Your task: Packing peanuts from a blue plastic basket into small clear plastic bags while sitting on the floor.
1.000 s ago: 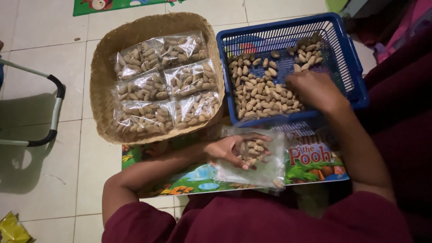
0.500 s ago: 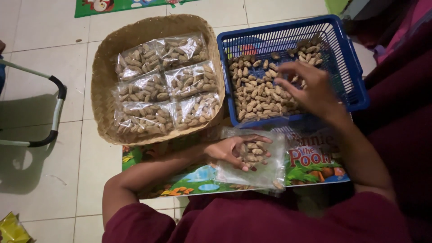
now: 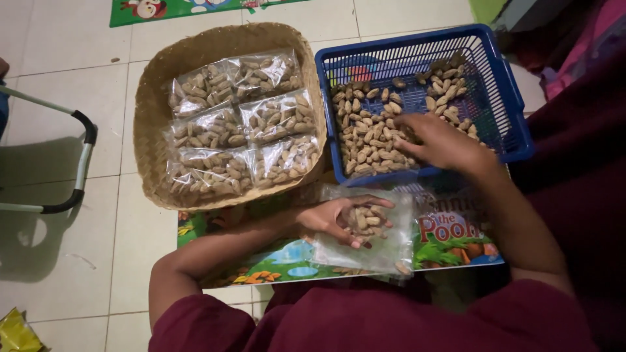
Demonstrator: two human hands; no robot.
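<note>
My left hand [image 3: 332, 218] holds an open clear plastic bag [image 3: 365, 234] with some peanuts in it, above a colourful picture mat [image 3: 456, 238]. My right hand [image 3: 440, 143] is down in a blue plastic basket [image 3: 502, 98] full of loose peanuts in their shells [image 3: 365, 137], fingers curled over the heap. Whether that hand grips nuts I cannot tell. To the left stands a woven bamboo tray [image 3: 153, 98] holding several filled peanut bags [image 3: 238, 127].
A white tiled floor [image 3: 59, 111] lies all round. A metal frame with a black grip [image 3: 78, 160] stands at the left. A yellow wrapper [image 3: 16, 332] lies at the bottom left corner. Green printed mat [image 3: 176, 10] at the top edge. Dark red clothing fills the right and bottom.
My right hand has moved from the basket's right side leftward and nearer, onto the main heap of peanuts. The left hand with the bag has stayed put.
</note>
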